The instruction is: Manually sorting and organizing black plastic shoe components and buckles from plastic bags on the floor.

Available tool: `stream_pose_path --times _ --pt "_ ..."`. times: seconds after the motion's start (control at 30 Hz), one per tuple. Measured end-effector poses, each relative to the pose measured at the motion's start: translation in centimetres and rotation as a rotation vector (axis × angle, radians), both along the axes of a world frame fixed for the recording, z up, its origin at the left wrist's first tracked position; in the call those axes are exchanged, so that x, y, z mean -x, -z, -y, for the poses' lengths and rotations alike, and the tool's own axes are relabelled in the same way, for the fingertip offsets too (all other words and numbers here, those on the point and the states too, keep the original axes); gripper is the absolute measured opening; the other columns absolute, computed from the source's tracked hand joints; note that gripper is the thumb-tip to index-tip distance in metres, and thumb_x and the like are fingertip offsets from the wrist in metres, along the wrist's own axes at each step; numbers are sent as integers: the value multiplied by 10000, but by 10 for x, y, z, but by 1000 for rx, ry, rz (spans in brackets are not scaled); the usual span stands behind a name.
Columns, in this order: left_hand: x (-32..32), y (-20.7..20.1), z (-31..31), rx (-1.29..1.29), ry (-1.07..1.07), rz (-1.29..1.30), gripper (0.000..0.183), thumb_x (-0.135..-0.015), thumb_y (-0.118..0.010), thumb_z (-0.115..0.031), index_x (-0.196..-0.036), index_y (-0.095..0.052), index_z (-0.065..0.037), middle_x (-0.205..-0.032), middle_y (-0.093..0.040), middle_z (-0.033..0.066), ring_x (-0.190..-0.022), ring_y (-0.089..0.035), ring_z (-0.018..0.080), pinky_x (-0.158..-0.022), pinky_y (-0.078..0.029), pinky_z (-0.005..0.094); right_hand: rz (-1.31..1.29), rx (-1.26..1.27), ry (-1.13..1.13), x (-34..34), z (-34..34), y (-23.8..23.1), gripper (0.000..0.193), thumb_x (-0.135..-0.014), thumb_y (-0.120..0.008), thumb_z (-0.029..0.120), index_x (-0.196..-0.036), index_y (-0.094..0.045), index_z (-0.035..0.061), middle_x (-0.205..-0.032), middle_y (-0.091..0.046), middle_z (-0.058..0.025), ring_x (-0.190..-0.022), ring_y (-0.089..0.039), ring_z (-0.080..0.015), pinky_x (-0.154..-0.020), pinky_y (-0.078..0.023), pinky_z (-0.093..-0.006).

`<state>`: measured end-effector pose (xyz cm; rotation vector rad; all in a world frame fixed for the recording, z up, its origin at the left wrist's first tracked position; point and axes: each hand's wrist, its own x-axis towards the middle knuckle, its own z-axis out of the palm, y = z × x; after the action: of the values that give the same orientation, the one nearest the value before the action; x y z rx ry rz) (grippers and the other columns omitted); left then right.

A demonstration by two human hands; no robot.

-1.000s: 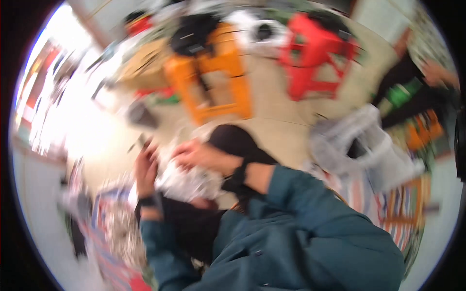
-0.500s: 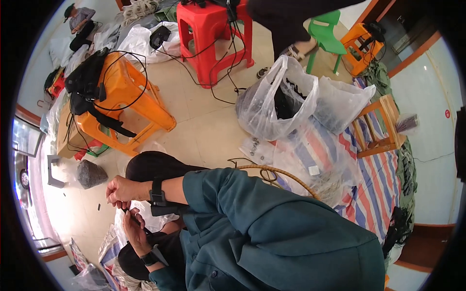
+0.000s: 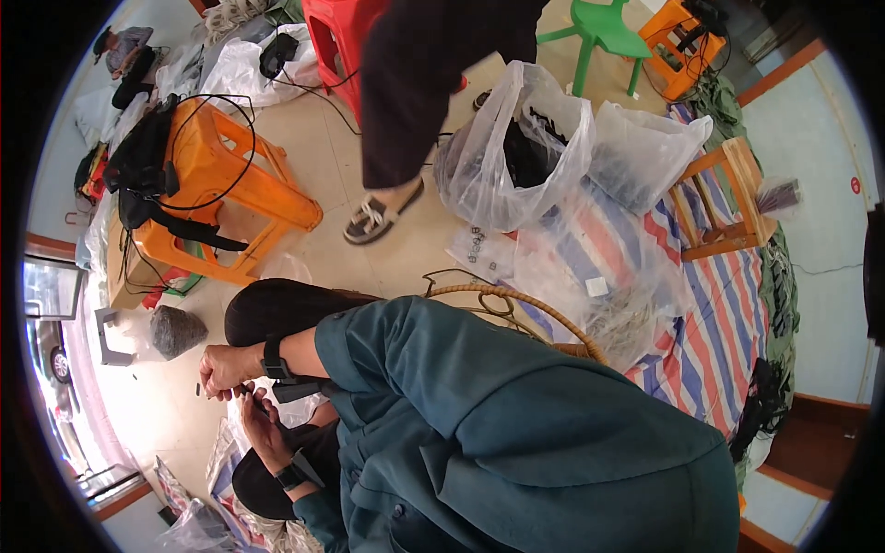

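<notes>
My right hand, the upper one, is closed in a pinch, its fingertips close together. Just below it, my left hand curls its fingers around a thin black piece, too small to name. The two hands nearly meet at that piece. What the right fingertips hold is hidden. A small dark bit shows beside the right fingertips; whether it is held or lies on the floor I cannot tell. Clear plastic lies behind the hands, by my dark-trousered knees.
Beyond my knee stands an orange stool with a black bag and cables. A dark lump in plastic sits near my right hand. Another person's leg and shoe are ahead, beside a plastic bag. A wooden stool stands on striped sheeting.
My right hand has come down slightly, closer to the left. The other person has stepped left and nearer, in front of the red stool. The whole view has shifted a little.
</notes>
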<state>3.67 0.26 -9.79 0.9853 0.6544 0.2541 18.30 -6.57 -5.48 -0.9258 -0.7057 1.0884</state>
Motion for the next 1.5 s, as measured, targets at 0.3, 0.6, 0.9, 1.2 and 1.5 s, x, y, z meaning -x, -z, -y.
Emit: stream_pose_path --times 0.3,0.6,0.9,1.2,1.5 --pt "21 -12 -7 -86 -17 13 257 -877 -490 -175 -1110 -464 -69 -845 -579 40 -562 -472 58 -429 -370 147 40 -124 -56 10 -2 -2 98 -739 -612 87 -770 -613 -5 -642 -601 -70 -559 -578 -128 -462 -485 -256" --pt "36 -31 30 -88 -152 24 182 -882 -488 -144 -1004 -507 -11 -763 -556 47 -513 -463 66 -389 -338 153 -48 -67 -49 0 10 -8 138 -768 -608 95 -842 -609 -20 -672 -607 -89 -566 -590 -139 -489 -500 -250" --pt "38 -9 8 111 -61 79 162 -884 -487 -149 -981 -484 -20 -746 -515 19 -553 -466 60 -433 -367 156 -33 -1 -83 11 -9 4 83 -735 -640 69 -746 -611 -8 -649 -612 -101 -554 -600 -160 -452 -501 -270" --pt "35 -1 15 129 -23 -10 173 -873 -496 -150 -985 -495 -18 -754 -526 35 -560 -486 80 -433 -380 166 6 3 -149 19 -12 12 144 -701 -674 63 -793 -608 -25 -668 -616 -137 -550 -606 -199 -457 -513 -310" --pt "31 -4 16 100 -9 -27 191 -875 -492 -150 -1009 -485 -14 -774 -511 40 -555 -477 80 -434 -369 161 44 21 -140 18 -11 7 83 -720 -642 65 -731 -608 -9 -634 -607 -100 -531 -590 -162 -455 -486 -272"
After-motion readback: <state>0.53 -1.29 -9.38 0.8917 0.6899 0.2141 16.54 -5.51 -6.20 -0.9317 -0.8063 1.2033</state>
